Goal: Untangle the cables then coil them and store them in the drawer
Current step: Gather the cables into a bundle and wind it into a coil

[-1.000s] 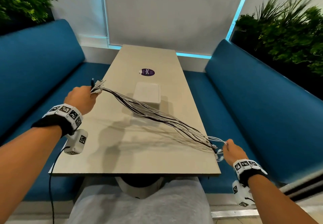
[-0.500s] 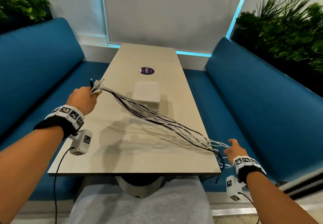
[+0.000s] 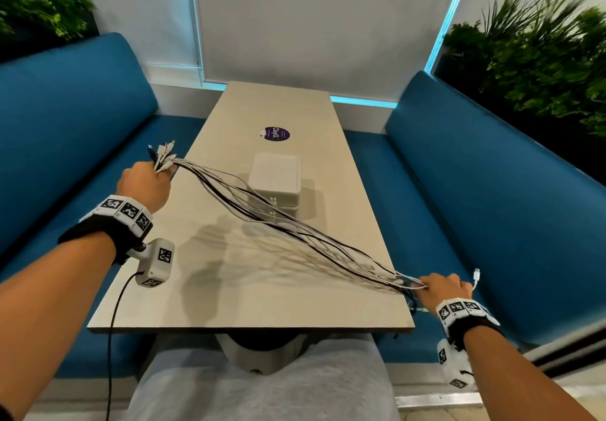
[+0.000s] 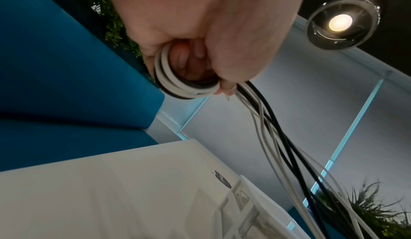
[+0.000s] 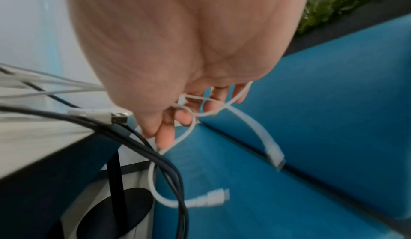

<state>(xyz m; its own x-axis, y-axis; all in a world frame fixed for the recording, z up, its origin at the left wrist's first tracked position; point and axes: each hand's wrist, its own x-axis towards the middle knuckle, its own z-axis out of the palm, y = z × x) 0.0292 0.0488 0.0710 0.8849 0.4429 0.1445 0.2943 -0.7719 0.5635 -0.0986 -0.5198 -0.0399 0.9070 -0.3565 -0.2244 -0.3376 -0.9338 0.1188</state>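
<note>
A bundle of several white and black cables (image 3: 288, 223) stretches diagonally above the beige table (image 3: 249, 292). My left hand (image 3: 144, 184) grips one end at the table's left edge, with the plugs (image 3: 164, 154) sticking out past the fist; the cables (image 4: 184, 84) loop round its curled fingers. Off the table's right front corner, my right hand (image 3: 442, 287) holds white cable ends (image 5: 200, 109) in its curled fingers. Black cables (image 5: 155, 155) and a white plug (image 5: 213, 198) hang loose below it. A white drawer box (image 3: 275, 184) stands mid-table under the bundle.
Blue bench seats (image 3: 492, 174) run along both sides of the table. A purple sticker (image 3: 277, 134) lies beyond the drawer box. Plants (image 3: 541, 53) stand behind the benches. The table's pedestal base (image 3: 262, 351) is right in front of my lap.
My right hand let go of the bundle's end half a second ago, dropped a little, and now holds white cable ends again. My left hand stayed put, gripping its end.
</note>
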